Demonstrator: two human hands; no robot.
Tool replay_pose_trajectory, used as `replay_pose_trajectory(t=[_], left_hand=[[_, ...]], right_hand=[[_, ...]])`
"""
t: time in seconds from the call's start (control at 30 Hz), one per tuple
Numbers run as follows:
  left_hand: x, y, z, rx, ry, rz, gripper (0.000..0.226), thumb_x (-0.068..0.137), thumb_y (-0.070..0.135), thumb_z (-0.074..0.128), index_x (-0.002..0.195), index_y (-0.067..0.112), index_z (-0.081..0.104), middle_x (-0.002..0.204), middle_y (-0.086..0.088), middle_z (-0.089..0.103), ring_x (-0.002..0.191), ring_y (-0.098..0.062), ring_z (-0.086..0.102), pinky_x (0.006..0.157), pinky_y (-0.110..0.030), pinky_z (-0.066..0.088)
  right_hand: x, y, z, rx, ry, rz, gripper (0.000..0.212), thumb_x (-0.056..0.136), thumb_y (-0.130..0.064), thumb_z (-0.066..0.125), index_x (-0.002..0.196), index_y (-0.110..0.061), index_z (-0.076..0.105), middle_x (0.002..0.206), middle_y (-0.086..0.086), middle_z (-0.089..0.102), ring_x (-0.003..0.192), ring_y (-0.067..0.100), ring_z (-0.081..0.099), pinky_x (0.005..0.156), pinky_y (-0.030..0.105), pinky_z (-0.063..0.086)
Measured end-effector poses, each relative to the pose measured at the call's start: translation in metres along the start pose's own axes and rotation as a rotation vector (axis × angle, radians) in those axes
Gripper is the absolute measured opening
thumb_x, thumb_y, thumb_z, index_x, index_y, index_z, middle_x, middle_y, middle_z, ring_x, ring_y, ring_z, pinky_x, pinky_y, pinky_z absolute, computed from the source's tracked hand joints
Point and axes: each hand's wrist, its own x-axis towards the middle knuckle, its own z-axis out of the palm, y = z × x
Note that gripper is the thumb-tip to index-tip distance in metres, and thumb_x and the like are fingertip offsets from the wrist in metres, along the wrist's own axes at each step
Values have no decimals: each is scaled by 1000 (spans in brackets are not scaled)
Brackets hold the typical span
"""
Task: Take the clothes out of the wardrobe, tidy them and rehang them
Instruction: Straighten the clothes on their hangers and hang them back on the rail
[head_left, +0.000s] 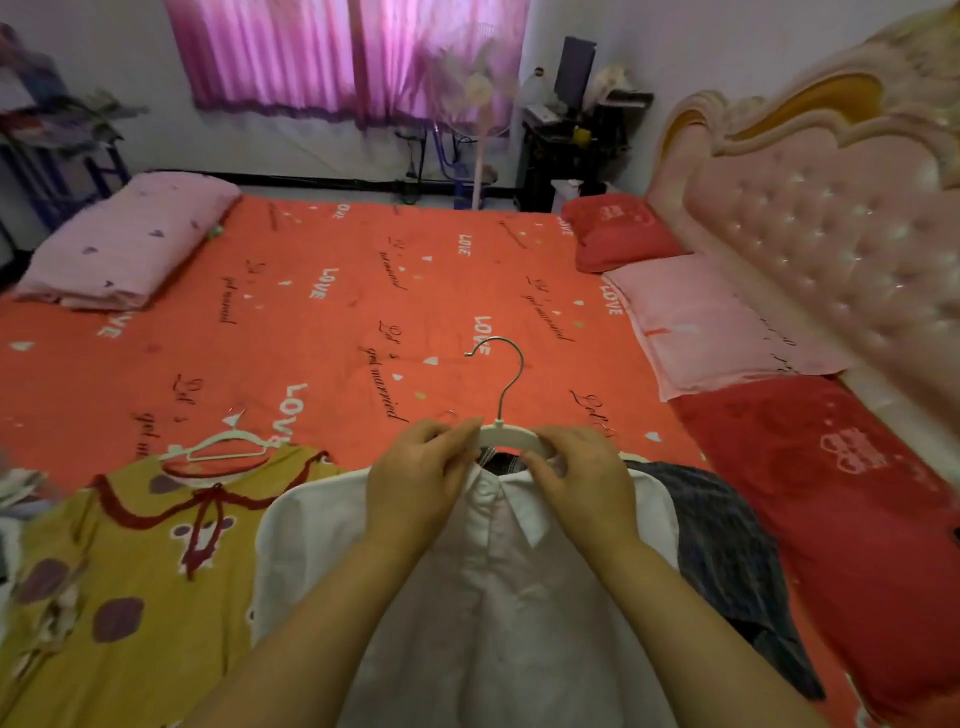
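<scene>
A white shirt (493, 597) lies flat on the near edge of the bed (337, 322), collar pointing away from the person. It is threaded on a white hanger (497, 435) whose metal hook rises above the collar over the orange-red "LOVE" sheet.

The left hand (415, 478) and the right hand (582, 478) meet at the neckline, one on each side of the hook. The left fingers (457, 431) are curled and pinch the hanger's left shoulder. The right fingers (550, 441) are curled too and pinch its right shoulder, just where it enters the collar.

A dark striped garment (727, 545) lies under the shirt, showing at the open collar and spreading out to the right. To the left, just beside the shirt, a yellow dress (130, 571) with red trim and purple spots lies flat on a second white hanger (223, 447).

Farther off, a folded pink quilt (124, 244) sits at the bed's far left corner. Along the right side lie a red pillow (618, 234), a pink pillow (711, 327) and a red towel (857, 519), next to the tufted pink headboard (831, 208). A standing fan (478, 104) stands before the pink curtains (337, 52).
</scene>
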Motion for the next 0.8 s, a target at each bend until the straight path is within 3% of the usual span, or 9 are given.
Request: replay_pose_trajectory(t=[0.23,0.57,0.73,0.8], left_hand=[[54,-59,47,34,-45,-119,33,79,11,72,112,19,69,90,-11,65,81,-30,62,61,-37,46],[107,-159,156,107,-153,-285,36,81,11,69,115,19,67,87,-13,63,82,-30,59,65,-40,46],[111,-222,223,190,-259,-378,43,85,14,60,128,22,57,99,-11,61,93,-30,55,75,-37,44],[100,-245,247,272,-347,-418,49,86,20,57,134,21,48,117,-9,56,107,-29,52,85,-37,43]], right_hand=[[72,31,61,16,-119,11,24,85,-24,67,105,-12,68,96,7,66,93,25,55,78,31,36],[153,112,185,71,-283,54,20,83,-21,68,103,-17,69,98,-1,67,94,19,55,70,19,27],[175,163,267,82,-396,116,22,84,-20,64,106,-19,68,101,-1,66,98,20,54,78,25,33],[176,180,300,28,-455,141,26,87,-23,60,112,-22,65,109,-1,63,105,20,51,86,28,36]])
